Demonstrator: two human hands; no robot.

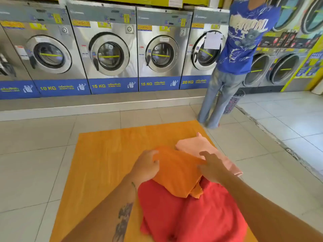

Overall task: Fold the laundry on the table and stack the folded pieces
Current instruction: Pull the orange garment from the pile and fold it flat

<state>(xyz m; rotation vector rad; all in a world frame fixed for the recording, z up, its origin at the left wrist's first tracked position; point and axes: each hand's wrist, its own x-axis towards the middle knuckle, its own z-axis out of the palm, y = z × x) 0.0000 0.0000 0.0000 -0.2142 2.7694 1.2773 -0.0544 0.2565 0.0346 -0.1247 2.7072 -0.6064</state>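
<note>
A folded orange cloth (176, 172) lies in the middle of the yellow-orange table (104, 154), partly over a crumpled red cloth (188, 215) nearer to me. Beyond it, at the table's right edge, lies a folded pale pink piece (195, 145). My left hand (146, 165) grips the orange cloth's left edge, fingers curled over it. My right hand (212, 167) rests on its right edge with the fingers spread, partly over the pink piece.
A row of steel washing machines (108, 53) lines the far wall. A person in a blue shirt and jeans (239, 55) stands at the right, beyond the table's far corner, with a small basket (233, 102) by their feet. Tiled floor surrounds the table.
</note>
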